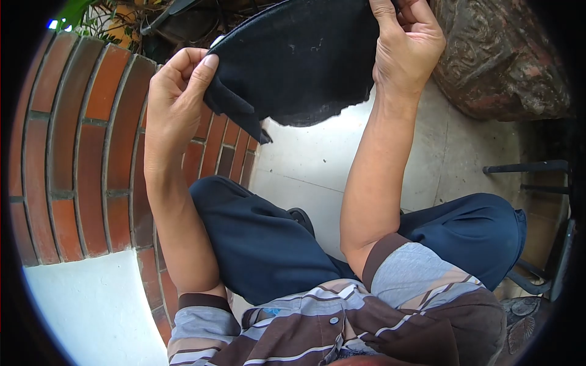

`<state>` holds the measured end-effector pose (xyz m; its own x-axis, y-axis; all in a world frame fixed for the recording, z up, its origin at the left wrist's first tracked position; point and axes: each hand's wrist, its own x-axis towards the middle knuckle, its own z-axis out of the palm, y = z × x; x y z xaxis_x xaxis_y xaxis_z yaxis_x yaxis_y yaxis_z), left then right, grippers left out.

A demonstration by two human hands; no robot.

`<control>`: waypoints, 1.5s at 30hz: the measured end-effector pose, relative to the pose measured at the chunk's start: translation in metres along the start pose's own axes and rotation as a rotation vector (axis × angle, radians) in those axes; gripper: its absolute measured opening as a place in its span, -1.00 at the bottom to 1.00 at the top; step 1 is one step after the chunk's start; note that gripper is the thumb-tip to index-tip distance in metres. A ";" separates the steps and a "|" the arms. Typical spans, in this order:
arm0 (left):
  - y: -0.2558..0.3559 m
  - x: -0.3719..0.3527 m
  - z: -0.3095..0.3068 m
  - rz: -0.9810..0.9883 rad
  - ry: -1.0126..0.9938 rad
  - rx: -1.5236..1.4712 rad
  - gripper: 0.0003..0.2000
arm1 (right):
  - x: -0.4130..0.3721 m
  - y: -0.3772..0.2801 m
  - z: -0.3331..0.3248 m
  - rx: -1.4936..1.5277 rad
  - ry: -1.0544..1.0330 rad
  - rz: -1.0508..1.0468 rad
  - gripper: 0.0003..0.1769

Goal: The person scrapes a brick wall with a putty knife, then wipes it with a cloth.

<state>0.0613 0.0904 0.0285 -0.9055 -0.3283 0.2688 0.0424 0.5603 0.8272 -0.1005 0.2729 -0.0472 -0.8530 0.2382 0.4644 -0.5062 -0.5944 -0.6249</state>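
A piece of dark cloth (293, 61) with a ragged lower edge hangs stretched between my two hands at the top of the view. My left hand (181, 82) pinches its left edge between thumb and fingers. Higher up, my right hand (408, 43) grips the right side, with some fingertips cut off by the frame's top. Below the left hand a folded flap of the cloth droops to a point. Small pale specks show on the cloth's surface.
A red brick wall (91, 146) runs along the left, with a white surface (91, 299) below it. Plants (110, 21) grow at the top left. A large carved brown pot (500, 61) stands top right, above a dark metal frame (528, 166). Pale tiles (305, 165) cover the floor.
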 end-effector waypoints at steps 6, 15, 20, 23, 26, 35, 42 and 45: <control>0.002 -0.004 -0.005 -0.037 -0.154 0.087 -0.87 | 0.000 0.001 -0.006 -0.046 0.031 0.024 -0.79; -0.001 -0.004 -0.005 -0.032 -0.155 0.092 -0.80 | 0.002 -0.027 -0.002 -0.032 0.047 -0.030 -0.80; 0.003 -0.005 -0.009 -0.020 -0.129 0.081 -0.77 | 0.002 -0.022 -0.009 -0.001 0.057 -0.055 -0.80; 0.003 -0.004 -0.014 -0.037 -0.097 0.099 -0.79 | 0.002 -0.016 -0.008 -0.036 0.122 0.016 -0.81; 0.005 -0.003 -0.005 0.027 0.009 0.114 -0.80 | 0.001 -0.012 -0.007 -0.061 0.111 0.080 -0.82; 0.012 -0.011 -0.016 -0.018 -0.064 0.266 -0.84 | 0.003 -0.006 -0.015 -0.108 0.110 0.068 -0.82; 0.006 -0.006 -0.022 -0.037 0.243 0.442 -0.86 | -0.004 -0.016 -0.004 -0.010 0.011 0.025 -0.77; 0.011 -0.007 -0.023 -0.088 0.292 0.238 -0.84 | -0.006 -0.022 0.002 0.046 -0.011 -0.053 -0.74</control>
<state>0.0775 0.0817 0.0474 -0.7413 -0.5666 0.3598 -0.1601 0.6698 0.7250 -0.0842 0.2832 -0.0348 -0.8237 0.2615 0.5031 -0.5438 -0.6157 -0.5703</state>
